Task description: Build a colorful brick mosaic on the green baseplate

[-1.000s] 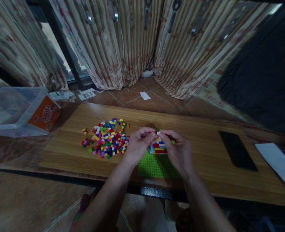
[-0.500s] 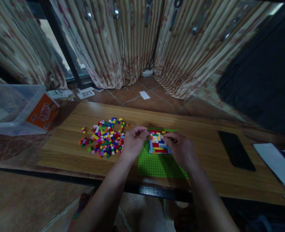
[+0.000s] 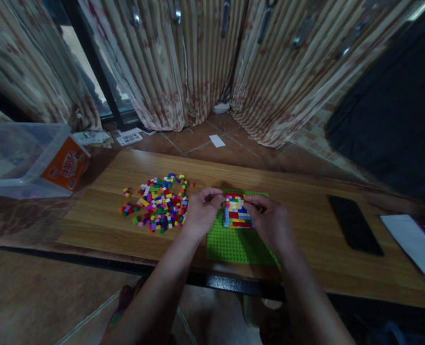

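Note:
On a green studded baseplate (image 3: 239,247) stands a block of stacked toy bricks (image 3: 238,214) in red, yellow, white and blue. My left hand (image 3: 204,211) is at the block's left edge, with thumb and forefinger pinched together; whatever is between them is too small to make out. Over the block's right side, my right hand (image 3: 270,218) has its fingertips closed near the upper right part, and they hide what they grip. A spread of loose toy bricks (image 3: 164,203) in many colours lies left of my left hand.
A black flat slab (image 3: 354,224) and white paper (image 3: 412,242) lie at the right of the wooden table (image 3: 313,249). Beyond its left end stands a clear plastic bin (image 3: 25,184) with an orange label. Curtains (image 3: 198,67) hang behind, and a white card (image 3: 217,141) lies on the tiled floor.
The view has shifted slightly. My right fingertips have moved a little over the upper right of the brick block; my left hand keeps its pinch at the left edge.

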